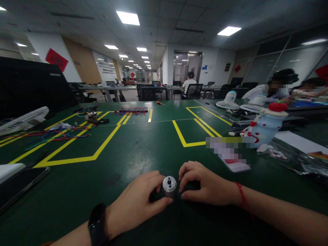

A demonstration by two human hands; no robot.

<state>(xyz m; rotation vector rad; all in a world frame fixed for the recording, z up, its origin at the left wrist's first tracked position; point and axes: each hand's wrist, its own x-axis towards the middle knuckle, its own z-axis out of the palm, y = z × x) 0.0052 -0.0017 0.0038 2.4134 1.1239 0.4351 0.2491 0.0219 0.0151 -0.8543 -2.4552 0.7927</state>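
A small silver cylindrical motor [169,185], its flat end with a centre shaft and small holes facing up, stands upright near the front of the green table [143,150]. My left hand [139,198] grips it from the left, thumb in front and fingers behind; a black watch [97,222] is on that wrist. Just right of the motor is my right hand [201,184], with a red cord [242,196] round the wrist. Its fingers are curled but apart from the thumb, and I see nothing held between them.
Yellow tape [107,141] marks rectangles on the table. Bundled wires [132,110] and loose wires [58,135] lie at left, near a phone [23,186]. To the right are a blurred card [234,160], a blue bottle [269,124] and a small fan [227,102]. People sit beyond.
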